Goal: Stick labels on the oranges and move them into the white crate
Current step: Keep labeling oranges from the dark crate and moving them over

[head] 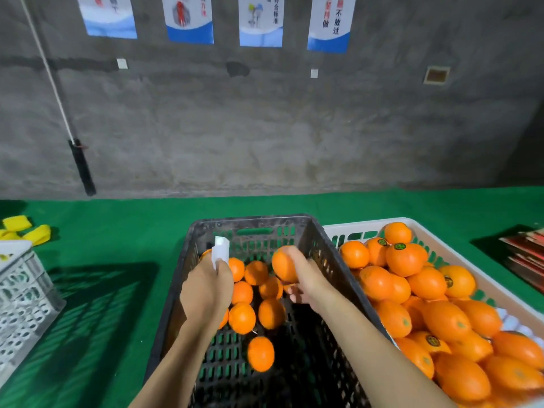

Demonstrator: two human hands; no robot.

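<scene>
You are gripping an orange [283,265] in your right hand [306,278] and label paper [221,251] in your left hand [206,290], with about ten loose oranges [250,301] remaining in the black crate [259,223] and the white crate [459,262] nearly full.

- Green worktop [123,231] covers the lower half of the view.
- Yellow pieces [26,231] lie at 9 o'clock, near a grey-white perforated crate [20,301].
- Stacked red cardboard [527,254] sits at 3 o'clock.
- Grey concrete wall [265,128] behind carries four posters [260,22] at 12 o'clock.
- A black rod [82,167] on a white cord leans at 10 o'clock.
</scene>
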